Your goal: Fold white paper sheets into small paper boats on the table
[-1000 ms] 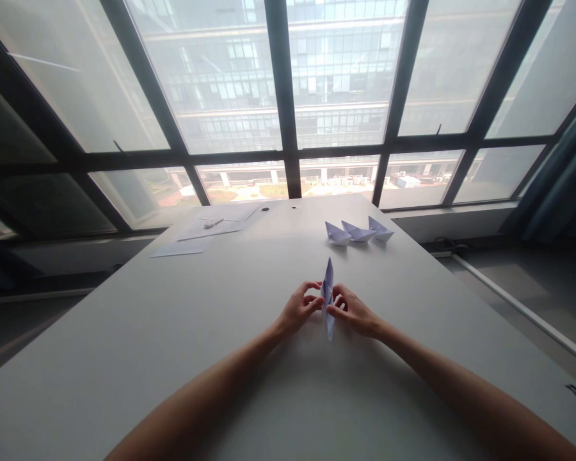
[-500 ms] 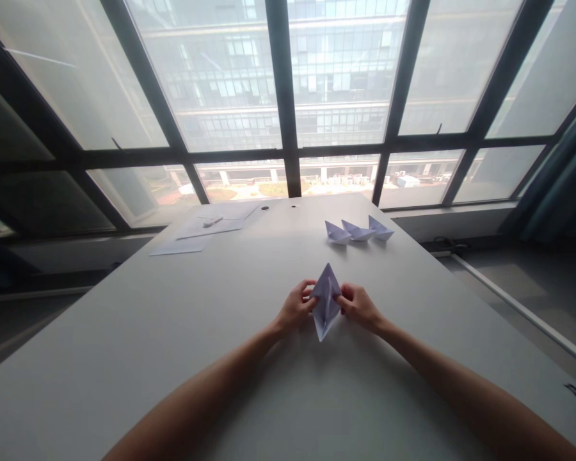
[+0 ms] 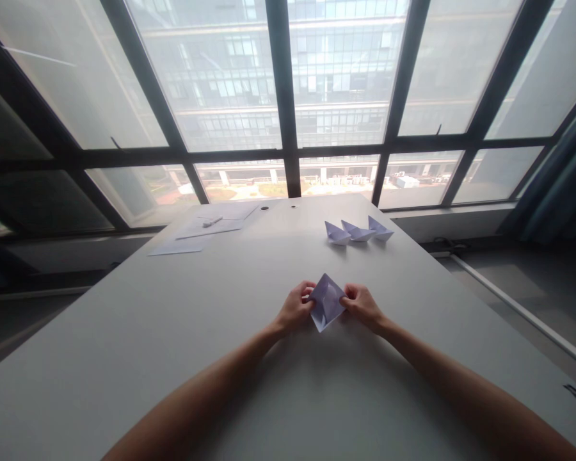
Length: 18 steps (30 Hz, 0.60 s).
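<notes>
Between my two hands is a folded white paper (image 3: 327, 303), held above the table and spread into a diamond with an open pocket in its middle. My left hand (image 3: 296, 307) pinches its left corner, thumb on the near face and fingers curled behind. On the other side my right hand (image 3: 361, 305) grips the right corner between thumb and bent fingers. Beyond them, three folded paper boats stand in a row on the table: a left boat (image 3: 337, 235), a middle boat (image 3: 358, 232) and a right boat (image 3: 380, 230).
Sheets of white paper (image 3: 180, 246) lie at the far left of the white table (image 3: 173, 333), with a small white object (image 3: 212, 222) on top. A cable hole (image 3: 264, 208) is near the far edge. Large windows stand behind, and a dark curtain (image 3: 561, 173) hangs at right.
The folded paper has widened sideways from a narrow, tall diamond to a nearly square one. My right hand has shifted slightly right; the boats have stayed put.
</notes>
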Motion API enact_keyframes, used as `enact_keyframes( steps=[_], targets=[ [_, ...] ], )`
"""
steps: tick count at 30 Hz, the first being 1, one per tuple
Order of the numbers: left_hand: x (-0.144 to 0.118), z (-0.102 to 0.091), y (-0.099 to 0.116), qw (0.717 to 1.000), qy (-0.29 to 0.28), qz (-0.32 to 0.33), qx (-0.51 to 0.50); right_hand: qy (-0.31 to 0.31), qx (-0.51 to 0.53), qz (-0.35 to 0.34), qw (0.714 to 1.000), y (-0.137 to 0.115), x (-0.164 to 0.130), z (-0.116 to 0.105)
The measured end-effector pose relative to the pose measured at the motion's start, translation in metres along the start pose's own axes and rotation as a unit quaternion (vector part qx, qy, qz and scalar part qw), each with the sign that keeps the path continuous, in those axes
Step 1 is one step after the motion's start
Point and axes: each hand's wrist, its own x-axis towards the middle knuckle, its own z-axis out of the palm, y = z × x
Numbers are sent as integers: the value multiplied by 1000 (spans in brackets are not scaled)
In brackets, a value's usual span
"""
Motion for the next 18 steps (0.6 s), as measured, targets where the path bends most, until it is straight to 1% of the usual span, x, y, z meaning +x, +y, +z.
enact_keyframes(
  steps=[6,9,13,18],
  targets=[
    [-2,-4,3,994,-62,-16,-93,-60,69,36,995,-9,-1,-1],
    [-2,-4,3,991,-71,-10,-112,-82,83,43,992,-12,-1,-1],
    [0,-3,3,994,-65,5,-91,-101,90,52,989,-14,-1,-2],
    [1,-2,3,998,-51,-8,-37,-104,78,57,990,-12,1,-3]
  ],
)
